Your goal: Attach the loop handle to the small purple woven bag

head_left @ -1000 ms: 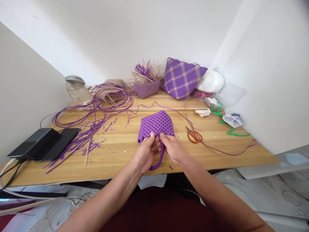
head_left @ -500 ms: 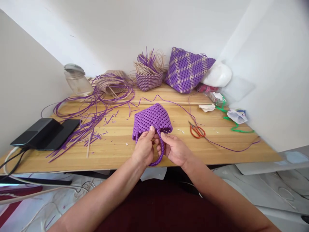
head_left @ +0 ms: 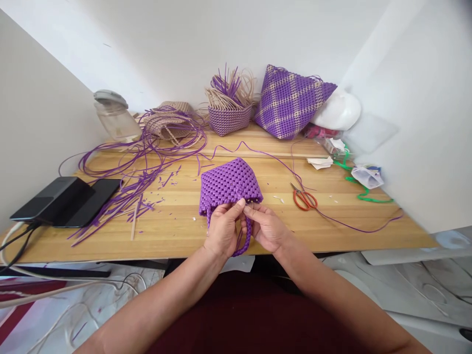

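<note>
Letting the handle (head_left: 248,240) loop back toward the shirt (head_left: 228,314) between the palms. Closing the left hand (head_left: 223,230) and the right hand (head_left: 268,229) on it, close to its root at the rim of the bag (head_left: 230,181), with thumb tips nearly touching. Hiding the pinched spot under the thumbs, so leaving it unclear whether also gripping a strand end. Probably working best by bracing with the left, freeing the right fingertips for fine pushing, and pulling evenly to avoid puckering the weave. Having the bag lying on the table (head_left: 324,242) just beyond the fingertips, facing the shirt with its open rim, sitting a little more before the left hand than the right. Farther out, showing scissors (head_left: 301,193) lying to the right, well apart from the hands, near a thin cord (head_left: 368,231); at the back, a basket (head_left: 229,121) bristling with strands (head_left: 227,89), beside a checked bag (head_left: 293,103).
</note>
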A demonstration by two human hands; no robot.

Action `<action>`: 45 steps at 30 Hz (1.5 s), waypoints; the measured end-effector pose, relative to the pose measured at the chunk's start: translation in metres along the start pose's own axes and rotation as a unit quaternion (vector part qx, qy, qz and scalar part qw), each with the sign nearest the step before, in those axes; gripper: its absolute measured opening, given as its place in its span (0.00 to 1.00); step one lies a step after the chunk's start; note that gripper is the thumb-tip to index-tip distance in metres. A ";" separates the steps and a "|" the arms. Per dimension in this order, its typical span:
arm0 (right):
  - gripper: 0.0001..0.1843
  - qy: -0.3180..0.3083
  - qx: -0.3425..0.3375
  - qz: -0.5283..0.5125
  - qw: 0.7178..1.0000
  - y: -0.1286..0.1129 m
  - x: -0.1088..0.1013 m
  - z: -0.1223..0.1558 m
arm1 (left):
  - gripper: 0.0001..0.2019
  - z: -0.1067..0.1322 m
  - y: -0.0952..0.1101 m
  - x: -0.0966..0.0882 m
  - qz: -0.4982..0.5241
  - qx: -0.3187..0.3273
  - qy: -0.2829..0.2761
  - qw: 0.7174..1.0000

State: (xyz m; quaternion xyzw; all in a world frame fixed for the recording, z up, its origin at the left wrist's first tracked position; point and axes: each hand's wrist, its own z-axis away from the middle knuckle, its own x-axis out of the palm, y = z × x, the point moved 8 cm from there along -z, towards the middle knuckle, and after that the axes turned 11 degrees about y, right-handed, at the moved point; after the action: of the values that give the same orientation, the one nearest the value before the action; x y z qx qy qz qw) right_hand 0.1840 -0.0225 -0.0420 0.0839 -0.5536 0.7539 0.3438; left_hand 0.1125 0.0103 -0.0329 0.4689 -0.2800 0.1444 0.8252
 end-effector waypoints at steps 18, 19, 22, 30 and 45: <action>0.21 0.039 -0.081 0.068 0.994 0.005 -0.011 -0.001 | 0.23 -0.003 -0.012 -0.008 -0.069 -0.077 0.056 0.993; 0.21 0.040 -0.083 0.065 0.994 0.005 -0.010 -0.003 | 0.24 -0.002 -0.012 -0.006 -0.063 -0.079 0.054 0.993; 0.23 0.001 -0.038 0.030 0.999 0.011 -0.004 -0.009 | 0.26 0.000 -0.016 -0.004 -0.048 -0.105 0.058 0.992; 0.21 0.058 -0.028 -0.005 0.998 0.012 -0.017 -0.012 | 0.14 -0.001 -0.023 -0.008 -0.018 -0.031 0.070 0.997; 0.19 0.082 -0.006 -0.016 0.996 0.015 -0.015 -0.013 | 0.17 0.005 0.038 -0.089 -0.138 -0.006 0.048 0.989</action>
State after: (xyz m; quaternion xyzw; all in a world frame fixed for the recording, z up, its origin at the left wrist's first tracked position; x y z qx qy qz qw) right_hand 0.1898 -0.0194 -0.0659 0.0287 -0.5269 0.7489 0.4009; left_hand 0.0203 0.0278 -0.0577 0.4905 -0.1740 0.0500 0.8524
